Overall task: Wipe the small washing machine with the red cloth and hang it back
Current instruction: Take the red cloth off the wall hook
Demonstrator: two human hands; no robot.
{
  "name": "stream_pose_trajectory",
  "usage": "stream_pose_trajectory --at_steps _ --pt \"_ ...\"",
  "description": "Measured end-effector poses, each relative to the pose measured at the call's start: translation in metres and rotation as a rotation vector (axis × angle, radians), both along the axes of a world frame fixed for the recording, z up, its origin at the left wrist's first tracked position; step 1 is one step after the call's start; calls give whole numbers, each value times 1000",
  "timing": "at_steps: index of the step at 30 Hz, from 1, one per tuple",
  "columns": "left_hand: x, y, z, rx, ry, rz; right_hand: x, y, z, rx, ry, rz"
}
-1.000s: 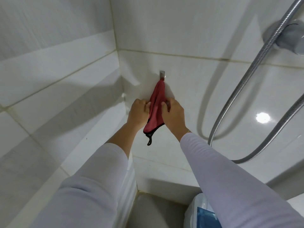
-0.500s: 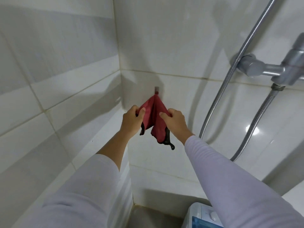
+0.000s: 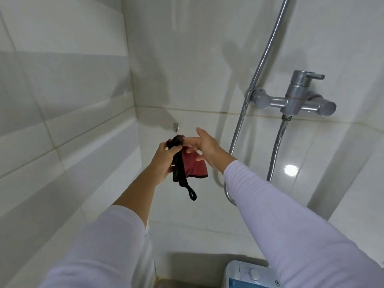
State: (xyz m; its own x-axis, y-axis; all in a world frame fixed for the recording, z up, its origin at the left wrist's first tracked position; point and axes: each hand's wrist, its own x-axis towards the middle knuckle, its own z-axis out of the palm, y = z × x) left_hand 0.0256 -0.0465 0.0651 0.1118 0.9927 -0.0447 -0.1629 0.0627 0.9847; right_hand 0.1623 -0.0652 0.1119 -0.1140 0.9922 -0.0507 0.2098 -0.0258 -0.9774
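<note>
Clutching the red cloth (image 3: pixel 192 166), left hand (image 3: pixel 166 161) grips; right hand (image 3: pixel 204 147) open beside it.

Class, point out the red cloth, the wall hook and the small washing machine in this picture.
red cloth (image 3: pixel 194 164), head view, on its red panel.
wall hook (image 3: pixel 176 127), head view, on its metal tip.
small washing machine (image 3: pixel 245 273), head view, on its white top.

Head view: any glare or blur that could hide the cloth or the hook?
Head view: bright glare spot sits right of the hose, clear of the red cloth; hook lies in soft shadow, slightly blurred; wide-angle bends the tile lines.
</note>
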Motion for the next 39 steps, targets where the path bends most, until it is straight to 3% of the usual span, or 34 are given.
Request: stream_pose_trajectory --at_steps 3,6,8,10,13,17,22,26,30,33,39 --pt "17 -9 -1 -46 -57 -15 19 -9 -4 25 5 -27" --pt "37 -20 -5 -107 -76 -79 45 -18 -16 21 -75 -253" --pt "53 -25 -12 -160 -79 -112 69 -27 -31 -73 -141 -329" --pt "72 -30 -21 -211 -67 -148 95 -44 -48 -271 -54 -258" --pt "110 -35 -43 -315 46 -185 142 -64 -82 -411 67 -171" --pt "164 -46 -87 -475 297 -325 206 -85 -130 -442 7 -187" --pt "228 -66 -147 -578 381 -488 275 -117 -186 -525 -119 -202" --pt "271 -68 -197 -534 499 -668 322 -122 -240 -560 -206 -131" --pt "304 -58 -260 -304 908 -738 343 -117 -309 -477 -440 -85" --pt "325 -49 -311 -151 1131 -666 357 -106 -370 -405 -555 -113" --pt "336 -21 -418 36 1138 -540 381 -78 -478 -333 -555 -200"
